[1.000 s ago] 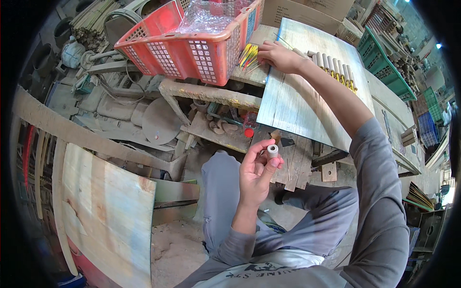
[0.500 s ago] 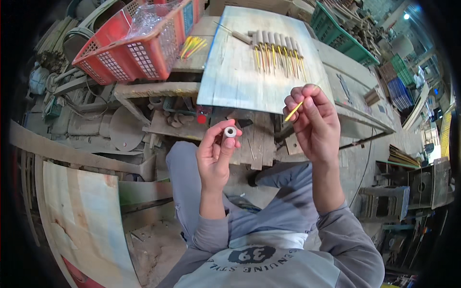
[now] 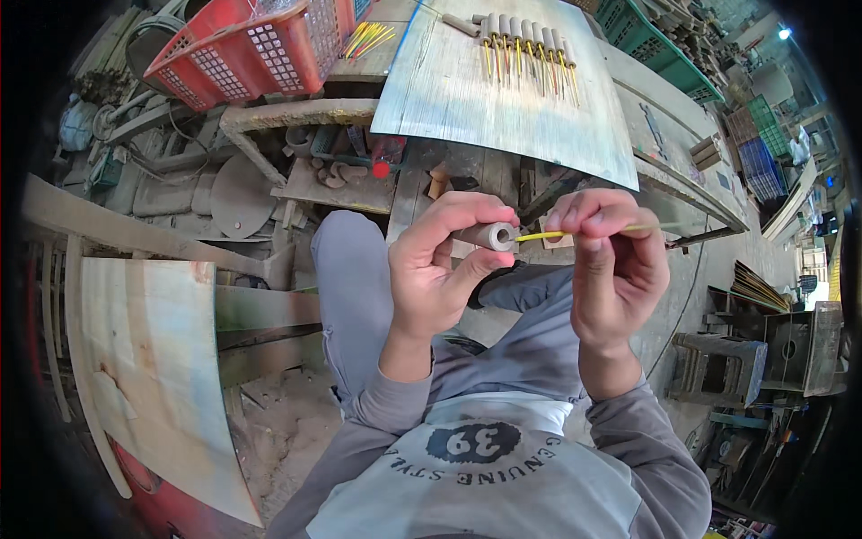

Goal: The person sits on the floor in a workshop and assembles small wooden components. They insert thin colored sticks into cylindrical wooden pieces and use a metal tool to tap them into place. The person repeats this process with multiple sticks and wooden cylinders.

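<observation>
Cluttered workshop, seen from above: pale sheet-metal board (image 3: 503, 99) on a worn wooden bench (image 3: 359, 180), red plastic basket (image 3: 260, 45) at ten o'clock of the board, green crates (image 3: 664, 45) toward two o'clock. Row of finished grey tubes with yellow sticks (image 3: 530, 45) lined up at the board's far edge; loose yellow sticks (image 3: 368, 38) beside the basket.

Compared with half a second ago: both hands drawn closer together and lower, nearer the chest; stick tip, then held apart up at shoulder level, now touching the tube's mouth.

Left hand (image 3: 440, 278) clenched around a short grey tube (image 3: 489, 236), pinched between thumb and fingers, open end facing three o'clock. Right hand (image 3: 615, 269) gripping a thin yellow stick (image 3: 543, 235) between thumb and fingertips, stick lying nearly level, its tip at nine o'clock of the hand, meeting the tube's opening. Tube just beside the right hand's knuckles, between the two hands, above grey-trousered knees (image 3: 359, 269).
</observation>
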Demonstrator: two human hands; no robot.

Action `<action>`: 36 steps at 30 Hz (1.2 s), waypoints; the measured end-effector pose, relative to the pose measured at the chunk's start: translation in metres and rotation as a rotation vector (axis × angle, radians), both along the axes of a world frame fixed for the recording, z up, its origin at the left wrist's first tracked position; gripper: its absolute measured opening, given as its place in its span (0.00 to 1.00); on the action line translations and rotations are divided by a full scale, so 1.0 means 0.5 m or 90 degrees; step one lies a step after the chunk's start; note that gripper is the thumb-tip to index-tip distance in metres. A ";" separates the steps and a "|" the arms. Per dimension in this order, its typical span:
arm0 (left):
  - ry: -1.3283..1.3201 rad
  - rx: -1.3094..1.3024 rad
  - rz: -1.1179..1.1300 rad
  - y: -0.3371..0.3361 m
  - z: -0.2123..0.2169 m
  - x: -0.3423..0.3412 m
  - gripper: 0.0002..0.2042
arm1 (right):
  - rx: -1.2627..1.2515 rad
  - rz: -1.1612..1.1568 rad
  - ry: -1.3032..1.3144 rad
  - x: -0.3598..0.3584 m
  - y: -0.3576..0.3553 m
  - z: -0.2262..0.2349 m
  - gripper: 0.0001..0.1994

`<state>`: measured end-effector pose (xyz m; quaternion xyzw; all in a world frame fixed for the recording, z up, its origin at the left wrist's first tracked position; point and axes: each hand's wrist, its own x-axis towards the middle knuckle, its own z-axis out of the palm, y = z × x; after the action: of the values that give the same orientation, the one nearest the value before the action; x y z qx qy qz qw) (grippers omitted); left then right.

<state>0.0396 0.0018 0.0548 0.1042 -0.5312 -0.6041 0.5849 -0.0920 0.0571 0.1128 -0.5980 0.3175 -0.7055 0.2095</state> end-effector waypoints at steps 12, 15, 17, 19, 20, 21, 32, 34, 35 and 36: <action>0.099 -0.019 -0.051 -0.020 -0.024 -0.004 0.16 | -0.049 -0.077 0.279 0.012 -0.013 0.015 0.15; 0.143 -0.025 -0.074 -0.023 -0.041 -0.014 0.18 | -0.083 -0.073 0.328 0.010 -0.013 0.016 0.16; 0.143 -0.035 -0.074 -0.023 -0.044 -0.013 0.19 | -0.080 -0.073 0.348 0.015 -0.007 0.026 0.13; 0.127 -0.039 -0.069 -0.021 -0.043 -0.012 0.19 | -0.081 -0.077 0.370 0.018 -0.006 0.034 0.11; 0.118 -0.040 -0.067 -0.020 -0.043 -0.011 0.19 | -0.078 -0.080 0.379 0.018 -0.005 0.038 0.11; 0.110 -0.041 -0.062 -0.020 -0.044 -0.011 0.19 | -0.075 -0.082 0.389 0.019 -0.005 0.042 0.11; 0.068 -0.070 -0.042 -0.018 -0.031 -0.016 0.17 | -0.012 -0.086 0.394 0.003 0.003 0.041 0.14; 0.049 -0.077 -0.016 -0.018 -0.032 -0.016 0.17 | -0.012 -0.095 0.388 0.001 0.001 0.035 0.15; 0.046 -0.069 -0.011 -0.017 -0.030 -0.016 0.17 | -0.013 -0.101 0.385 -0.001 0.000 0.032 0.16; 0.044 -0.062 -0.006 -0.014 -0.027 -0.016 0.16 | -0.011 -0.107 0.386 -0.001 0.000 0.031 0.16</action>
<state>0.0315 -0.0054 0.0412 0.0520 -0.5397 -0.5839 0.6043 -0.0924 0.0571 0.1281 -0.7543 0.4079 -0.5128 0.0409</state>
